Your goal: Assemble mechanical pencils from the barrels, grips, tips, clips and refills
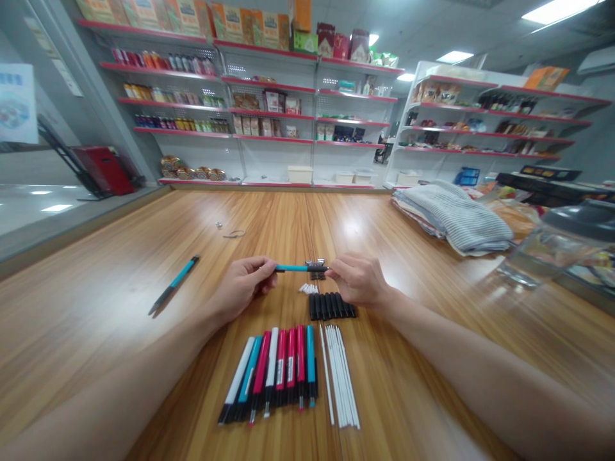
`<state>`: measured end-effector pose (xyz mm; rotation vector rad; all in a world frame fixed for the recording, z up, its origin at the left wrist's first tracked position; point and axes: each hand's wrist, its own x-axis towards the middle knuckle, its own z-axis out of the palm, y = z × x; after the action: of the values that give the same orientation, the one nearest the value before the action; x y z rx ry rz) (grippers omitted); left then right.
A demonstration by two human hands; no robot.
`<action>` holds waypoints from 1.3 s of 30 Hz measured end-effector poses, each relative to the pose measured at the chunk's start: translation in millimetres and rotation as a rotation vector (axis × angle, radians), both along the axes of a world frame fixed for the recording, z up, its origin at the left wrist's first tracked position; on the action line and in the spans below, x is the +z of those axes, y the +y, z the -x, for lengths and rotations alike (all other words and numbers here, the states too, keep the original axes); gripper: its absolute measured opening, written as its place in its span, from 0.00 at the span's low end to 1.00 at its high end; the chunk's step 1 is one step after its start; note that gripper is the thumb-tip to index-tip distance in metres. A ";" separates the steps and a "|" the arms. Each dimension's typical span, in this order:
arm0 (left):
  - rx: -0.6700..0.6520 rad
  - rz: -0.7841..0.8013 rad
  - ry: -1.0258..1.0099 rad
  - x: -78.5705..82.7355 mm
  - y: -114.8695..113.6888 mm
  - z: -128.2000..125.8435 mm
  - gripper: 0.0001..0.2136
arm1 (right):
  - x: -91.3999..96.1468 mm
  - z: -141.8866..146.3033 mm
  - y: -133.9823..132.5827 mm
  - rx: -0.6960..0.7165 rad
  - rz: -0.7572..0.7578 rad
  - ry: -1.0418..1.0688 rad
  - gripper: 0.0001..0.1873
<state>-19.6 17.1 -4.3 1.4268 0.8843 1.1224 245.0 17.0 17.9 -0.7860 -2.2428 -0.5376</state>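
1. While I stand here looking on, the blue pen (291, 268) is directly between the two hands, held up over the surface (394, 397): rightward from the left hand (247, 282), leftward from the right hand (358, 277).
2. Neither hand is nearer, as far as I can see; each meets one end, with the pen's middle bare between them.
3. Its long axis runs crosswise from hand to hand, almost level. The blue length starts at the left fingers, and the dark, narrowing end points into the right hand.
4. Both hands are drawn in narrow. The left pinches its end between thumb and fingers; the right is curled at the dark end, its fingertips partly hidden, so I can't tell exactly how they grip.
5. Just nearer the body than the right hand sit the black grips (331, 306) in a row. Below the gap between the hands lie the coloured barrels (281, 368), with the white refills (341, 378) beside them.
6. Out beyond the left hand's outer side, another blue pen (173, 285) rests slantwise, its pointed end toward the body.
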 end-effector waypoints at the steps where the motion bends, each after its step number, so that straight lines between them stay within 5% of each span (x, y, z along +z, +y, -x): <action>1: -0.005 -0.008 0.015 -0.1 0.0 0.0 0.14 | 0.3 -0.4 -0.3 0.008 0.000 0.004 0.15; 7: -0.013 -0.092 0.149 2.5 -3.3 -1.7 0.14 | 0.2 -1.7 -2.9 0.095 0.043 0.052 0.18; 14: 0.128 -0.234 0.235 5.7 -7.6 -2.1 0.11 | -2.7 -0.5 -3.3 0.111 0.124 0.109 0.20; 24: 0.027 -0.087 0.292 3.8 -11.8 -4.1 0.24 | -5.2 0.9 0.1 0.043 0.111 0.134 0.14; 39: -0.109 -0.085 0.208 0.9 -8.4 -0.8 0.21 | -5.3 0.9 -1.6 0.114 0.052 0.172 0.16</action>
<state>-18.8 8.6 -3.4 1.6642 0.9003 0.9520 244.1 15.4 12.6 -0.6983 -2.1339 -0.3453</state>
